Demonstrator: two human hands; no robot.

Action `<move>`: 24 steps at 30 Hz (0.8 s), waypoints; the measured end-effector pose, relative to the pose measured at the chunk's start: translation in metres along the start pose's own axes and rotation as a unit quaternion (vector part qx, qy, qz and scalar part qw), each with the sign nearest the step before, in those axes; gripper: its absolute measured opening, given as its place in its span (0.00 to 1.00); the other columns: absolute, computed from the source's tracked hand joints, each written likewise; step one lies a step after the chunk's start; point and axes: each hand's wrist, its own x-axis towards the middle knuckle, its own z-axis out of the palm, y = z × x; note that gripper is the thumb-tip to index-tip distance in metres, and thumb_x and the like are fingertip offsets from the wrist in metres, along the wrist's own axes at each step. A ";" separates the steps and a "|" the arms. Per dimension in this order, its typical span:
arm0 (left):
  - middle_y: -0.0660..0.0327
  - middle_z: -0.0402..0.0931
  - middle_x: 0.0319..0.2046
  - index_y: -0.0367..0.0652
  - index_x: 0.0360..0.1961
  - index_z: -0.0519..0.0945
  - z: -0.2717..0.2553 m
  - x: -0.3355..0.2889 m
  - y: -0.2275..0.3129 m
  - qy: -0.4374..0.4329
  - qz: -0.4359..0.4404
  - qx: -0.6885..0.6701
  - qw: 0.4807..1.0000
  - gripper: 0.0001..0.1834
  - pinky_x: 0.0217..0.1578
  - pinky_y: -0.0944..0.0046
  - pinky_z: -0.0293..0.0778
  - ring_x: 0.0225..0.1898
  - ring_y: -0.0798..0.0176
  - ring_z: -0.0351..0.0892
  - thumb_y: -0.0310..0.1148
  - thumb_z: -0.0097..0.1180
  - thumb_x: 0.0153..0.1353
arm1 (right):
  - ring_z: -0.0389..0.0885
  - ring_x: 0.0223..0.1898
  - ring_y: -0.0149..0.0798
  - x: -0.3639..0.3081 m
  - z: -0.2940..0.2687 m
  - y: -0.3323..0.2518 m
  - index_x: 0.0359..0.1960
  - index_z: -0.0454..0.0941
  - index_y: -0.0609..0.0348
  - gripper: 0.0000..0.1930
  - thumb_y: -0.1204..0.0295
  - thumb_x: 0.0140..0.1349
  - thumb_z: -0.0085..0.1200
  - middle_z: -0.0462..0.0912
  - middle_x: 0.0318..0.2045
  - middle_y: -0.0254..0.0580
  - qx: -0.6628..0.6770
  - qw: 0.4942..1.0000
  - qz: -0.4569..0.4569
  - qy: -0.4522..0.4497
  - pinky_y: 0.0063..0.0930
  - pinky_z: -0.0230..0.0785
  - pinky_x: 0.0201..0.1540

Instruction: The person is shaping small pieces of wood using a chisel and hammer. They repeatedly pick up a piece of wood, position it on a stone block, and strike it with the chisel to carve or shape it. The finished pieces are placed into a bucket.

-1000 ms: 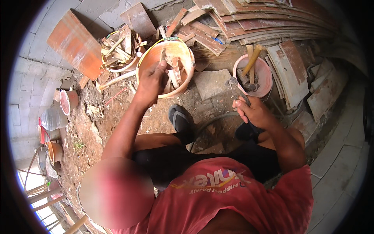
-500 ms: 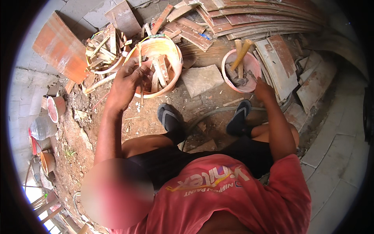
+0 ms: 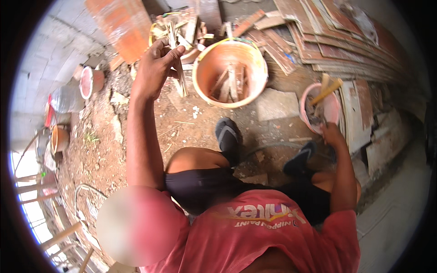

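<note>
My left hand is raised to the left of an orange bucket and is closed on a few thin wooden strips that hang down from the fingers. More short wooden pieces lie inside that bucket. My right hand rests with curled fingers on the near rim of a smaller pink bucket, which holds a yellow-handled tool. My feet in dark sandals stand on the dirt between the two buckets.
Reddish boards are stacked at the back right. An orange-red panel leans at the back left beside a basket of wood scraps. A flat concrete slab lies between the buckets. Small pots stand along the block wall at left.
My left hand has come up out of the orange bucket with wooden strips and moved left. My right hand has moved to the pink bucket's rim.
</note>
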 end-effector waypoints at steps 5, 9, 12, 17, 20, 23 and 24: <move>0.65 0.71 0.19 0.37 0.33 0.76 -0.049 0.055 -0.074 0.051 -0.102 -0.016 0.993 0.14 0.19 0.68 0.62 0.18 0.72 0.64 0.39 0.62 0.62 | 0.74 0.15 0.34 -0.025 0.006 -0.109 0.26 0.72 0.64 0.17 0.61 0.65 0.48 0.74 0.17 0.40 0.059 0.981 0.086 -0.161 0.32 0.66 0.20; 0.59 0.76 0.23 0.32 0.39 0.78 -0.096 0.136 -0.092 0.106 -0.068 0.057 0.990 0.24 0.24 0.62 0.70 0.24 0.64 0.73 0.48 0.59 0.62 | 0.75 0.23 0.44 -0.040 0.002 -0.168 0.30 0.73 0.65 0.16 0.61 0.66 0.48 0.77 0.23 0.48 0.091 0.963 0.065 -0.247 0.38 0.67 0.29; 0.54 0.79 0.33 0.31 0.46 0.77 -0.086 0.187 -0.082 0.194 -0.013 0.129 0.972 0.26 0.31 0.56 0.76 0.34 0.57 0.79 0.47 0.56 0.63 | 0.77 0.41 0.64 -0.054 -0.001 -0.180 0.40 0.75 0.67 0.18 0.60 0.66 0.47 0.80 0.35 0.64 0.060 0.954 0.077 -0.282 0.50 0.67 0.45; 0.60 0.78 0.39 0.41 0.44 0.78 0.025 0.179 -0.072 -0.141 -0.012 0.153 0.978 0.16 0.30 0.65 0.78 0.36 0.66 0.79 0.36 0.54 0.58 | 0.77 0.42 0.64 -0.062 0.004 -0.182 0.40 0.75 0.66 0.17 0.60 0.67 0.46 0.79 0.37 0.63 0.089 0.950 0.072 -0.290 0.50 0.67 0.46; 0.66 0.77 0.33 0.45 0.44 0.78 0.072 0.183 -0.158 -0.336 -0.067 0.173 0.923 0.13 0.23 0.69 0.73 0.29 0.70 0.78 0.28 0.52 0.56 | 0.76 0.41 0.64 -0.057 0.027 -0.173 0.39 0.74 0.65 0.16 0.61 0.68 0.45 0.79 0.36 0.62 0.064 0.967 0.020 -0.247 0.51 0.67 0.45; 0.52 0.82 0.37 0.44 0.37 0.83 0.108 0.171 -0.235 -0.348 0.152 0.496 0.781 0.13 0.38 0.56 0.76 0.35 0.52 0.82 0.36 0.53 0.54 | 0.77 0.40 0.63 -0.048 0.026 -0.184 0.39 0.73 0.64 0.16 0.61 0.68 0.44 0.79 0.34 0.61 0.041 0.963 0.025 -0.265 0.52 0.67 0.44; 0.49 0.82 0.37 0.43 0.35 0.84 0.110 0.169 -0.260 -0.369 0.145 0.522 0.755 0.13 0.42 0.54 0.76 0.39 0.49 0.82 0.36 0.54 0.53 | 0.77 0.40 0.63 -0.045 0.026 -0.186 0.38 0.73 0.64 0.16 0.61 0.68 0.44 0.79 0.34 0.60 0.041 0.963 0.024 -0.266 0.52 0.67 0.44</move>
